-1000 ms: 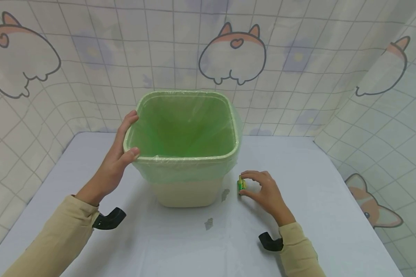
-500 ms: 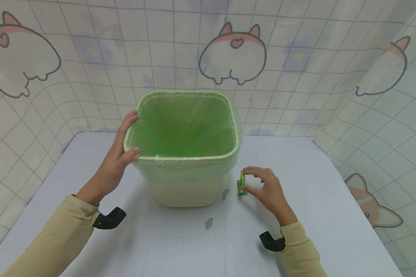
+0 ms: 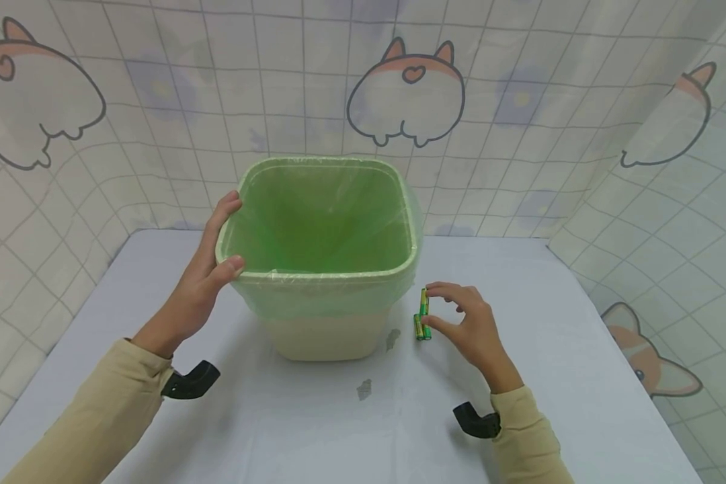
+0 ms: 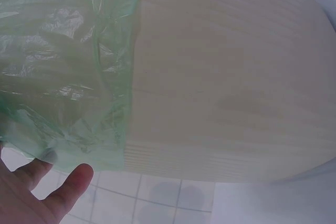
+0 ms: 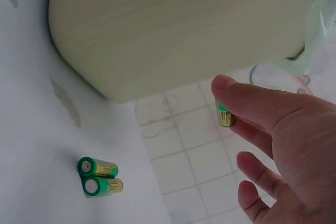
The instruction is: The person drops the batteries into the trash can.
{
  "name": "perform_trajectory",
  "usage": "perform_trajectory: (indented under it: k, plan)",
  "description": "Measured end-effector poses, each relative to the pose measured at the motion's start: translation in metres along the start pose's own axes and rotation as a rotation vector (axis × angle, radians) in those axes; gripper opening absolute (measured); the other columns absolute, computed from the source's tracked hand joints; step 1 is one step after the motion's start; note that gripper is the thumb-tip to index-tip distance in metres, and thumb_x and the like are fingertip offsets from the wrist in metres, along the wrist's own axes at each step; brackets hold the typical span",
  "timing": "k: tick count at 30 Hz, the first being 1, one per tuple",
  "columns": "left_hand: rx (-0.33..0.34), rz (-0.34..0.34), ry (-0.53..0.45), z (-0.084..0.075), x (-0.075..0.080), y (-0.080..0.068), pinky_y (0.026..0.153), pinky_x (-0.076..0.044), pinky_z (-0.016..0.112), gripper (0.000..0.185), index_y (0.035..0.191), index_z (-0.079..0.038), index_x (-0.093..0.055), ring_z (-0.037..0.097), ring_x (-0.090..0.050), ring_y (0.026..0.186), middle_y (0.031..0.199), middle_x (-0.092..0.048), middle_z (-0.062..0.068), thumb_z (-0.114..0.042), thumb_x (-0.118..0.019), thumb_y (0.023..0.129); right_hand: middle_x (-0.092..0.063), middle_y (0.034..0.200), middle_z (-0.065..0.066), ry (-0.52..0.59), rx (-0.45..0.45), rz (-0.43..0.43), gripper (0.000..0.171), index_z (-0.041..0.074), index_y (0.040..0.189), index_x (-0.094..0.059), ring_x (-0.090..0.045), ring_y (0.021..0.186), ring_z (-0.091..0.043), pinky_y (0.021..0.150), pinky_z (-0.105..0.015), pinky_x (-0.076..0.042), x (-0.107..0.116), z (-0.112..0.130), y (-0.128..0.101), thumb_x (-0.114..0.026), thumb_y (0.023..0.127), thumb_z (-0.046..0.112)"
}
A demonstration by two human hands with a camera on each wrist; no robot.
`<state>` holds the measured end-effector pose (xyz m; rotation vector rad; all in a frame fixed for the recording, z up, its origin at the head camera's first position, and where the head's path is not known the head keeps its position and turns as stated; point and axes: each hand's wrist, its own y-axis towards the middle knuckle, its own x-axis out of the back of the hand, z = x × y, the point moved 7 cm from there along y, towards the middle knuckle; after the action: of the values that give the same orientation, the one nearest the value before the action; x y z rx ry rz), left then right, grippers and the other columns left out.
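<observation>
My left hand [image 3: 193,296] grips the left rim of a cream trash bin [image 3: 327,341], thumb at the near corner and fingers along the side. A thin green bin liner [image 3: 339,297] covers the inside and folds down over the rim. Thumb and index finger of my right hand [image 3: 472,329] pinch a small green and yellow battery [image 5: 226,116]. It is raised above the table, right of the bin. Below it, two similar batteries [image 5: 100,176] lie side by side on the table. The right thumb hides much of the held battery in the right wrist view.
The bin stands on a white-covered table [image 3: 278,430]. Two grey patches [image 3: 365,390] mark the cloth near the bin's base. A grid-patterned curtain [image 3: 314,81] with cartoon corgis hangs behind and along both sides. Black wrist mounts [image 3: 190,381] stick out below both sleeves.
My right hand has lifted one battery up and slightly to the right, away from the other two on the table. The left hand and the bin have stayed in place.
</observation>
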<state>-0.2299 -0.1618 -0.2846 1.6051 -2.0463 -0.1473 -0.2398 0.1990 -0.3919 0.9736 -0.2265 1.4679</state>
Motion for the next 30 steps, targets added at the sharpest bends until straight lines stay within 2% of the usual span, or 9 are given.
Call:
perform_trajectory:
  k: [10, 17, 30]
  plan:
    - [0.002, 0.001, 0.012, 0.000, 0.000, 0.000, 0.112, -0.008, 0.069, 0.067, 0.154, -0.024, -0.015, 0.016, 0.000, 0.151, 0.162, -0.001, -0.016, -0.022, -0.040, 0.092, -0.066, 0.124, 0.000, 0.010, 0.038, -0.049, 0.044, 0.018, 0.115, -0.068, -0.052, 0.099, -0.018, 0.078, -0.036, -0.039, 0.010, 0.012, 0.002, -0.083, 0.073, 0.018]
    - [0.004, 0.001, 0.007, 0.000, -0.001, 0.000, 0.112, -0.009, 0.069, 0.067, 0.154, -0.025, -0.015, 0.017, 0.000, 0.151, 0.162, -0.001, -0.016, -0.022, -0.040, 0.092, -0.066, 0.124, 0.001, 0.025, 0.059, -0.085, 0.046, 0.018, 0.115, -0.068, -0.050, 0.098, -0.012, 0.078, -0.035, -0.038, 0.019, 0.021, 0.004, -0.084, 0.072, 0.016]
    - [0.001, 0.000, -0.010, 0.000, 0.000, 0.000, 0.112, -0.007, 0.069, 0.067, 0.154, -0.024, -0.016, 0.016, 0.001, 0.151, 0.162, -0.001, -0.015, -0.022, -0.041, 0.092, -0.066, 0.124, 0.001, 0.033, 0.098, -0.105, 0.044, 0.017, 0.115, -0.068, -0.049, 0.100, -0.009, 0.079, -0.035, -0.039, 0.029, 0.035, 0.007, -0.083, 0.073, 0.015]
